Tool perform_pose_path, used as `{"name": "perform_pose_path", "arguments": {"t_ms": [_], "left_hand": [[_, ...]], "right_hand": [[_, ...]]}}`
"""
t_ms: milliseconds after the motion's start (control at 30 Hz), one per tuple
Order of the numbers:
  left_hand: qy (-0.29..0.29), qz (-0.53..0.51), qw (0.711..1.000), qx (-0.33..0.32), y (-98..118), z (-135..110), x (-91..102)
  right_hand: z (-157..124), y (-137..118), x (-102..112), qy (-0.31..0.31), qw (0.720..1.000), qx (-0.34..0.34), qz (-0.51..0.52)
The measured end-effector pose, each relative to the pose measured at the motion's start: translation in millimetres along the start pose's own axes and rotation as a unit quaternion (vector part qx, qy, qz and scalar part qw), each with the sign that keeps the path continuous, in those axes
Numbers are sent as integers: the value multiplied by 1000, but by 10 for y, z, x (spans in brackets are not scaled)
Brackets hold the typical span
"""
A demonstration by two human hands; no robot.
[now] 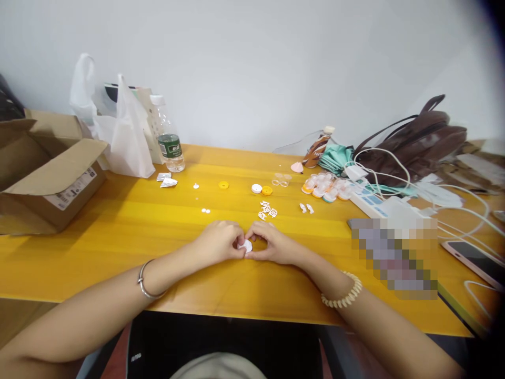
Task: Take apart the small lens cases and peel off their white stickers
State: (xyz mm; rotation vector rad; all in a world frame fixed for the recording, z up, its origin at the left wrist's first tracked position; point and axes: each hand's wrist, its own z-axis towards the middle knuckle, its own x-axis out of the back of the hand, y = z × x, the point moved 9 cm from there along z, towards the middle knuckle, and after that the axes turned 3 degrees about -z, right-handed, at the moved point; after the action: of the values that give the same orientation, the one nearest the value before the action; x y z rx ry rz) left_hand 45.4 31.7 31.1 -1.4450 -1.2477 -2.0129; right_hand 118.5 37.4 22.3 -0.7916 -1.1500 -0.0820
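Between my two hands is a small round white piece (247,246), partly covered by fingers. My left hand (221,241) pinches its left side, and my right hand (272,243) grips it from the right with thumb and fingertips. Just beyond the hands lie several small white openwork parts (267,209). Farther back are a white disc (256,188), a yellow disc (267,190) beside it and another yellow disc (223,185). Two tiny white pieces (205,211) rest in front of my left hand.
At left stand an open cardboard box (74,195), a white plastic bag (128,142) and a water bottle (170,142). Clear-and-orange plastic pieces (325,187), a power strip (366,200), cables, a brown bag (414,142) and a phone (477,260) occupy the right side.
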Motion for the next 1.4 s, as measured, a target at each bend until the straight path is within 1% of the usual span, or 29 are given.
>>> {"name": "perform_pose_path", "arguments": {"t_ms": [133,200,267,367,500,600,667,767,833,933,1067,1200,1267,1333,1400], "left_hand": [[8,97,991,-91,209,-27,-1],[17,146,983,-111,263,-45,-1],[24,178,977,-117,278,-55,-7],[30,183,974,-129,276,-65,-16],[23,140,980,-138,231,-59,28],[23,130,985,-113,118,-31,147],[37,176,981,-78,-8,-6,262],[46,267,962,-22,-215,19,393],[40,302,952,4,-320,26,427],[29,322,946,27,-405,26,433],[15,300,952,53,-452,18,450],[11,242,968,70,-547,10,506],[20,212,974,79,-643,10,546],[34,197,975,99,-785,9,586],[36,185,974,123,-943,7,589]], "right_hand": [[-4,4,8,12,1000,0,2],[-7,6,11,18,1000,1,3],[-10,12,10,18,1000,-1,8],[-12,29,12,17,1000,-8,20],[-11,43,13,14,999,-18,34],[-13,57,12,12,998,-28,46],[-16,68,11,11,998,-34,52],[-18,81,14,11,997,-43,55],[-19,86,15,11,997,-48,58],[-21,89,20,12,997,-52,59],[-24,95,13,7,997,-53,61],[-26,110,5,5,996,-57,64],[-25,112,10,9,996,-58,64],[-23,114,12,9,996,-60,64],[-22,113,10,7,996,-62,64]]}}
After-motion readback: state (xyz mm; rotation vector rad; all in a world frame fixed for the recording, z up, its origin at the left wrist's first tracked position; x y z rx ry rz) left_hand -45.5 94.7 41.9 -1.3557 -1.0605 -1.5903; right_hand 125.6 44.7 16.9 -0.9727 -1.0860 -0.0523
